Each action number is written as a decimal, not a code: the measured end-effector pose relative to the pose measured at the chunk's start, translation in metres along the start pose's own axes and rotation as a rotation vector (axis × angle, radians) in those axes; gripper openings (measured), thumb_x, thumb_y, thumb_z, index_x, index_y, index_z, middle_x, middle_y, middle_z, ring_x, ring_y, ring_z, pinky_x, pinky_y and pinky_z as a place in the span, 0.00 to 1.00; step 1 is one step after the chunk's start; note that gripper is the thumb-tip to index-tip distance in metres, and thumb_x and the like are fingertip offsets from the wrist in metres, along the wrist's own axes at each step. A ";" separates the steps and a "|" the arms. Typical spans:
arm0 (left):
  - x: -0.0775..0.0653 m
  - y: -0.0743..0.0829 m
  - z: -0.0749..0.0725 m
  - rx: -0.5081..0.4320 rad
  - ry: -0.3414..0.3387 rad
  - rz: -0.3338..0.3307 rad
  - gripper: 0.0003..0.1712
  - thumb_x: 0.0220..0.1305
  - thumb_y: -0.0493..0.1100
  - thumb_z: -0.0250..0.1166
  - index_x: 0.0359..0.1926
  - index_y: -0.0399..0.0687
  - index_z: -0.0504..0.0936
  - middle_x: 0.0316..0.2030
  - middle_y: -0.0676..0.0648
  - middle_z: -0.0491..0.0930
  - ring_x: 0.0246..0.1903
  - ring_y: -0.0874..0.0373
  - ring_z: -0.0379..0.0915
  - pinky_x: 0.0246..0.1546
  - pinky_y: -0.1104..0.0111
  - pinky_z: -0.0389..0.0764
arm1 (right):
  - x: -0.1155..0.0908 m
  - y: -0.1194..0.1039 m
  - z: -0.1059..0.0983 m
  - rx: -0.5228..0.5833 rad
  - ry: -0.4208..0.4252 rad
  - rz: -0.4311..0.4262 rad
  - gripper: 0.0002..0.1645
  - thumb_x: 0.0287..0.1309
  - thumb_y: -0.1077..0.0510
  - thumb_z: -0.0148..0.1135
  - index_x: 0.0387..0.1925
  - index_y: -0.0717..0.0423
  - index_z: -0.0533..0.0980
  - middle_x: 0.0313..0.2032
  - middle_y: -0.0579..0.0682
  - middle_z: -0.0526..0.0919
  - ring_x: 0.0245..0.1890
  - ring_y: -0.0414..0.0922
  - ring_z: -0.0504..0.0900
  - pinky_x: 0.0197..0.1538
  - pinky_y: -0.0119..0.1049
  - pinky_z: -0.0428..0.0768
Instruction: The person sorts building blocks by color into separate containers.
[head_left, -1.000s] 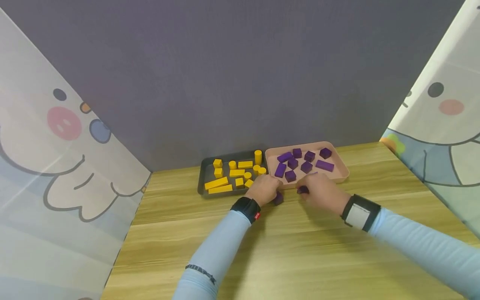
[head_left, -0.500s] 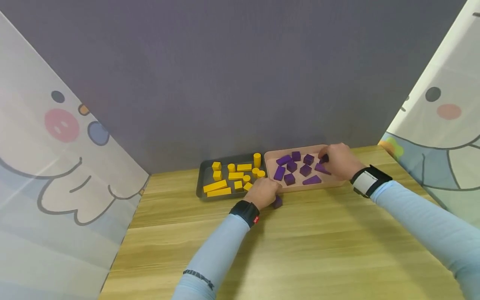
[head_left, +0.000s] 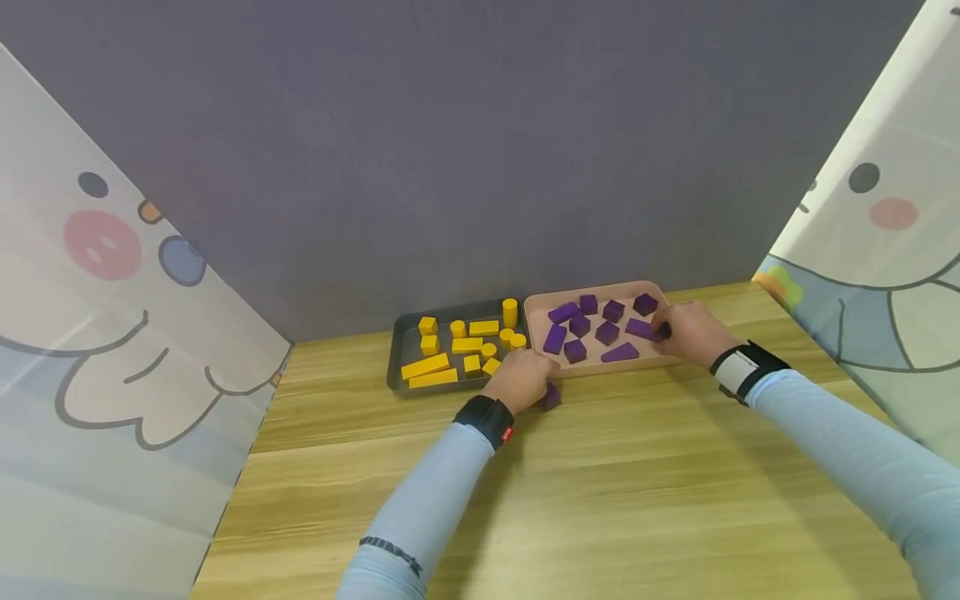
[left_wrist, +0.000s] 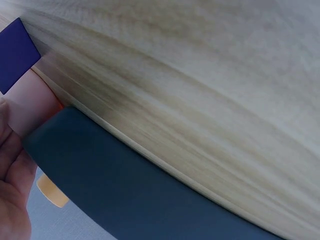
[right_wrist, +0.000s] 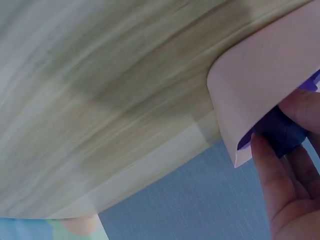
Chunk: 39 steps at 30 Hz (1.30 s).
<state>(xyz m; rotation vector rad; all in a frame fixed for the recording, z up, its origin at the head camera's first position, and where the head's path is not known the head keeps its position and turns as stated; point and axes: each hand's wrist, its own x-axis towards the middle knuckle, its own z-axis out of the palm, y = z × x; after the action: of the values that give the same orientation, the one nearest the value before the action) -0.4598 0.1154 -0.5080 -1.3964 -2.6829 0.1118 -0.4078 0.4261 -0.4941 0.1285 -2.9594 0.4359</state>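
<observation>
My left hand point(head_left: 522, 375) holds the near left corner of the pink tray point(head_left: 588, 369), fingers right at its rim. In the left wrist view, only part of that hand point(left_wrist: 12, 170) shows beside the tray's pink wall. A purple block point(head_left: 551, 396) sits on the table just outside the tray, partly behind the left hand. At the tray's right end my right hand point(head_left: 693, 332) pinches a dark purple block point(right_wrist: 281, 131) between thumb and fingers, low at the rim. Several purple blocks lie in the tray, among them a long one point(head_left: 640, 329) and a wedge-shaped one point(head_left: 621, 352).
Left of the pink tray stands a dark grey tray point(head_left: 397, 354) with several yellow blocks, including a tall upright cylinder point(head_left: 510, 312). Both trays are near the grey wall point(head_left: 480, 167) at the back of the wooden table point(head_left: 600, 500). Cartoon-printed panels flank the table.
My right hand has moved right from the pink tray's near edge to its right end, carrying a dark purple block. A wedge-shaped block is uncovered there. The left hand stays in place.
</observation>
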 end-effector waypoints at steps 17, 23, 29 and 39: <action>0.003 -0.002 0.003 -0.024 0.002 -0.002 0.12 0.70 0.39 0.64 0.45 0.58 0.91 0.30 0.58 0.85 0.28 0.63 0.75 0.39 0.73 0.83 | 0.001 0.001 0.010 0.012 -0.027 0.037 0.12 0.52 0.64 0.77 0.39 0.64 0.86 0.41 0.64 0.89 0.39 0.58 0.86 0.53 0.60 0.84; 0.003 -0.002 0.003 -0.016 -0.006 -0.003 0.12 0.70 0.39 0.64 0.46 0.59 0.91 0.30 0.58 0.85 0.28 0.63 0.75 0.39 0.74 0.83 | 0.001 0.001 0.008 0.027 -0.047 0.057 0.12 0.52 0.64 0.77 0.39 0.63 0.86 0.41 0.63 0.89 0.38 0.57 0.86 0.52 0.59 0.84; 0.003 -0.001 0.003 -0.019 0.000 0.002 0.12 0.70 0.39 0.65 0.45 0.59 0.91 0.30 0.58 0.85 0.28 0.63 0.75 0.39 0.74 0.83 | 0.000 -0.001 0.005 0.026 -0.062 0.070 0.13 0.52 0.64 0.77 0.40 0.63 0.86 0.42 0.63 0.88 0.37 0.56 0.85 0.52 0.58 0.85; 0.001 -0.001 0.003 -0.041 -0.006 0.000 0.10 0.70 0.40 0.65 0.44 0.59 0.91 0.29 0.59 0.84 0.28 0.63 0.74 0.40 0.74 0.82 | 0.000 -0.002 0.000 0.029 -0.062 0.070 0.14 0.50 0.63 0.79 0.40 0.62 0.86 0.43 0.64 0.88 0.41 0.58 0.85 0.52 0.60 0.83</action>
<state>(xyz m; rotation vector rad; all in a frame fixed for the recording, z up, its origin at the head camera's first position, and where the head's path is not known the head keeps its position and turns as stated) -0.4617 0.1160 -0.5104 -1.4090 -2.7053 0.0616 -0.4072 0.4246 -0.4937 0.0431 -3.0266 0.4924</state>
